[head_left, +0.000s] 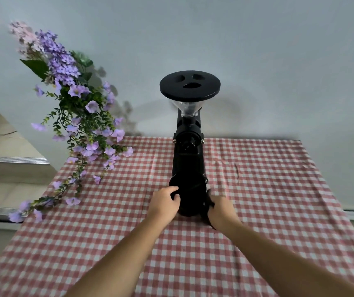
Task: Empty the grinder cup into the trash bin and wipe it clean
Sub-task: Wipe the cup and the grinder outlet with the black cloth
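Your two bare hands reach across a worktop (278,189) covered in a red and white checked cloth (111,243), toward a tall black coffee grinder (187,159) standing against a pale wall. A wide black lid (190,85) caps its clear funnel at the top. At the grinder's foot sits the round black cup (190,197), not yet lifted away. Your left hand (164,203) curls its fingers (175,197) against the cup's left side, grasping it. Your right hand (220,207) rests at the cup's right side with something dark, perhaps a cloth, under it; whether those fingers are clenched or released cannot be told. Purple artificial flowers (71,108) trail over the worktop's left corner. No trash bin is in view. Pulling the cup out hard could tip the top-heavy grinder, and tilting the cup early could spill grounds onto the cloth
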